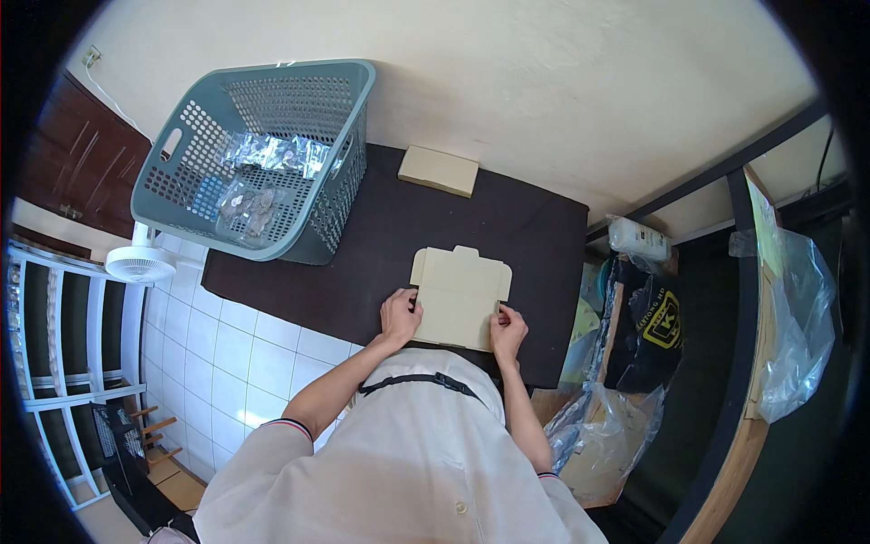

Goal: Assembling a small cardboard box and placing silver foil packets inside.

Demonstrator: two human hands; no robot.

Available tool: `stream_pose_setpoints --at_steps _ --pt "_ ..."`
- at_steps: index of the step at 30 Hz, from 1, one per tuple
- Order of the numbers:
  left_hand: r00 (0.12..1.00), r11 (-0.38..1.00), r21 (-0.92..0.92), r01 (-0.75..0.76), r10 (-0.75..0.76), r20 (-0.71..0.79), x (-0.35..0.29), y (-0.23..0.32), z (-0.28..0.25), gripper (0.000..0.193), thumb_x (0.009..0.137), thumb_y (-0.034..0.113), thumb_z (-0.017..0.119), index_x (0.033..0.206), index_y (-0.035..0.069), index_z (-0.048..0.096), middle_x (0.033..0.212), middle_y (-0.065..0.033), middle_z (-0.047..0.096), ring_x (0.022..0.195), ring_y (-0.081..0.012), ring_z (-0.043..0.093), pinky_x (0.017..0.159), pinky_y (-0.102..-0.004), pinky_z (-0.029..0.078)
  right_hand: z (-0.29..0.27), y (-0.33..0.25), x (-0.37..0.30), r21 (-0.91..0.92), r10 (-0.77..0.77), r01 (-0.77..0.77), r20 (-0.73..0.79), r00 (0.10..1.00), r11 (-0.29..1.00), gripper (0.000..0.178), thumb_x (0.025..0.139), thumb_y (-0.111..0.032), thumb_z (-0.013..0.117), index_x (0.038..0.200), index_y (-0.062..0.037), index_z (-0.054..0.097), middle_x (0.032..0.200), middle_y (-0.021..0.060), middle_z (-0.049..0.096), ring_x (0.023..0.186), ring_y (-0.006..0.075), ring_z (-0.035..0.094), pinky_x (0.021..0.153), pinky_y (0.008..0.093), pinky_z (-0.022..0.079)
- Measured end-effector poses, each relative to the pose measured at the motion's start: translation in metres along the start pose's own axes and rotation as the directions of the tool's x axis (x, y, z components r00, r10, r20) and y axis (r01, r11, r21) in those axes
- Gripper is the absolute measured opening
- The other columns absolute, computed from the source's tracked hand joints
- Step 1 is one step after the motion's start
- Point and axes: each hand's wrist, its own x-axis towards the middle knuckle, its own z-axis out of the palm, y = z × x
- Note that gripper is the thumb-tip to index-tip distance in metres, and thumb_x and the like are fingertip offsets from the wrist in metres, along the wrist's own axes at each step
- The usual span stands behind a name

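Note:
A light brown cardboard box (pixel 458 304) lies at the near edge of the dark table (pixel 381 218). Its lid is folded back flat, with the tab pointing away from me. My left hand (pixel 400 317) is closed on the box's left side, fingers curled at its edge. On the opposite side my right hand (pixel 507 334) pinches the right edge near a folded side flap. The box's interior looks bare cardboard. The thumbs and fingers partly hide the side walls.
A closed cardboard box (pixel 439 170) lies by the wall at the table's back. To the left stands a grey-green laundry basket (pixel 335 195) with several clear packets (pixel 249 208) inside. Plastic-wrapped items and a black bag (pixel 648 335) are beyond the right edge. A white fan (pixel 140 263) stands left.

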Motion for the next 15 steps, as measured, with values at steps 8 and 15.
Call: stream_pose_setpoints --at_steps 8,15 --pt "0.998 0.997 0.045 -0.055 0.054 0.008 -0.001 -0.008 0.005 0.023 0.085 0.008 0.074 0.107 0.003 0.078 0.100 -0.0150 0.074 0.082 -0.0364 0.072 0.076 -0.0474 0.057 0.003 -0.012 -0.008 -0.065 -0.056 0.053 -0.038 0.998 0.996 0.022 0.086 0.002 0.069 0.106 0.0057 0.076 0.092 0.0190 0.071 0.078 0.0312 0.071 0.075 0.0413 0.057" --pt "0.941 0.933 0.126 -0.338 0.330 0.083 0.001 -0.016 0.006 0.018 0.090 0.004 0.067 0.105 0.001 0.078 0.099 -0.0173 0.071 0.084 -0.0372 0.073 0.074 -0.0496 0.058 0.009 0.000 -0.008 -0.134 -0.182 0.174 -0.054 0.982 0.976 0.019 0.087 0.004 0.067 0.102 0.0053 0.079 0.092 0.0210 0.072 0.081 0.0359 0.071 0.077 0.0437 0.056"
